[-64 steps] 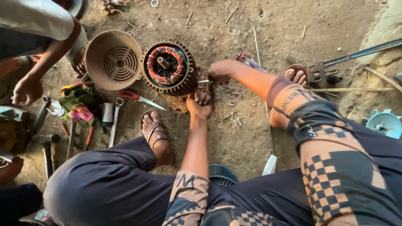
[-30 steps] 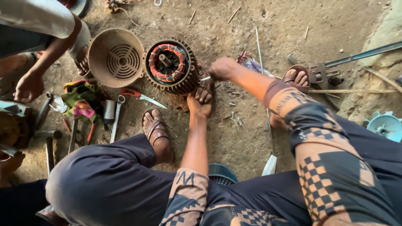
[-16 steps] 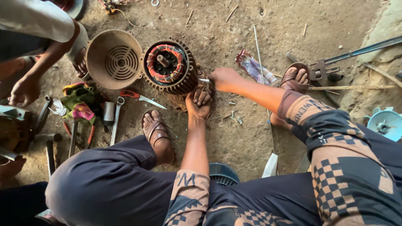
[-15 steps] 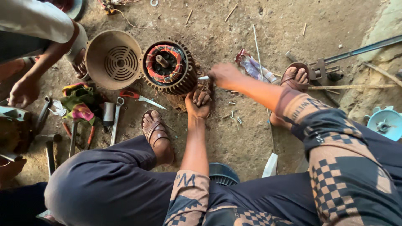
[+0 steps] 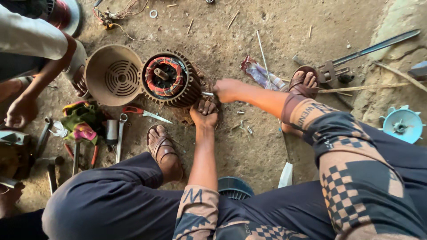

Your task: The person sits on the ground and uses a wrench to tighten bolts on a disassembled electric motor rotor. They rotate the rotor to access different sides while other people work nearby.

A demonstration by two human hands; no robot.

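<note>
Two hands meet at the right flank of a finned electric motor (image 5: 171, 80) that lies on the dirt ground (image 5: 275, 40), its open end showing copper windings and a short shaft.

Going left to right: at the far left another person's hand (image 5: 18, 112) hangs over the ground, and a second hand of theirs (image 5: 80, 82) rests at the rim of a round tan fan cover (image 5: 113, 75), which sits just beside the motor and touches it. Below the cover lies a scatter of tools: a folded green and pink cloth (image 5: 82, 124), a spanner (image 5: 120, 138) and red-handled pliers (image 5: 142, 112).

The left hand (image 5: 204, 113) is pressed against the lower right edge of the motor casing, its fingers (image 5: 205, 106) curled in against the fins; whether they grip anything I cannot tell. The right hand (image 5: 227, 89) is just above it, fingers closed around a thin metal tool (image 5: 207, 94) whose tip touches the casing. Small bolts (image 5: 244, 129) lie loose on the ground near both hands.

Further right, a crumpled wrapper (image 5: 260, 73) lies by a sandalled foot (image 5: 304, 84), with a long-handled metal tool (image 5: 356, 55) beyond it. At the far right sits a light blue plastic fan (image 5: 402, 126), well apart from the motor.
</note>
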